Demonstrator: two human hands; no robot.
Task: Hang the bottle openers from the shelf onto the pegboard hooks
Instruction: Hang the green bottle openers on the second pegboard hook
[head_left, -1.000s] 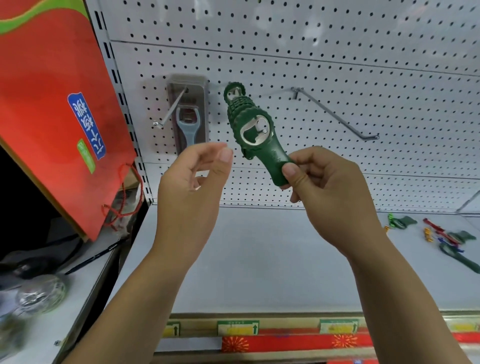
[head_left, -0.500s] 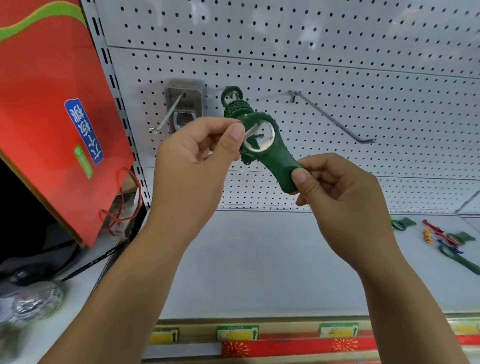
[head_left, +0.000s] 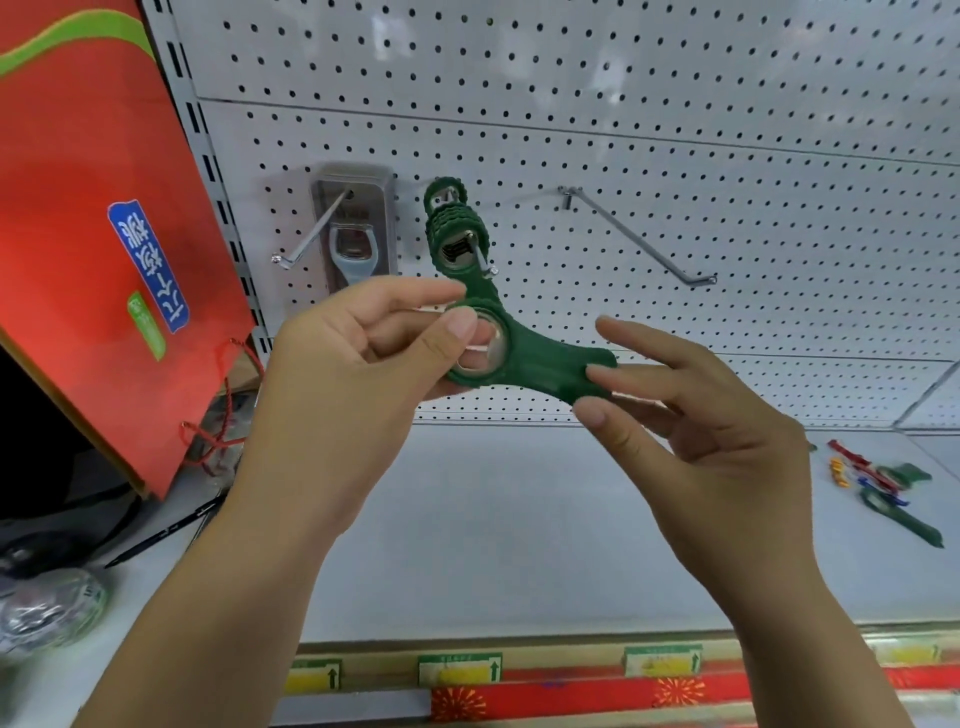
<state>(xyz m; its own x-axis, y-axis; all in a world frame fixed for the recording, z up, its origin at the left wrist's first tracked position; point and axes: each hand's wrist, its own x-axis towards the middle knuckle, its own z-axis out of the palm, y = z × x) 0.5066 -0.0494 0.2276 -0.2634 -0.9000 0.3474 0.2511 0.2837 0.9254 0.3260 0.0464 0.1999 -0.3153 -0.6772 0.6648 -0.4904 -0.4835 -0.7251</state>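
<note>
Opener (head_left: 540, 364) swung horiz., handle at straight R fingers (head_left: 649, 345); L fingers (head_left: 457, 325) pinch head.

I saw the left hand (head_left: 353, 374) and right hand (head_left: 727, 441) bare. Both forearms (head_left: 810, 597) were uncovered. Fingernails (head_left: 461, 325) were short, plain.

On your left a red paper bag (head_left: 78, 234) hangs tilted, with a blue label (head_left: 148, 265) on its side and red cord handles (head_left: 218, 415) at its lower corner. Beneath it a black pen (head_left: 166, 531) lies on the side bench (head_left: 135, 582), near a shiny clear object (head_left: 47, 608). Low in your view, yellow-and-green price tags (head_left: 460, 670) sit above a red patterned strip (head_left: 545, 699).
</note>
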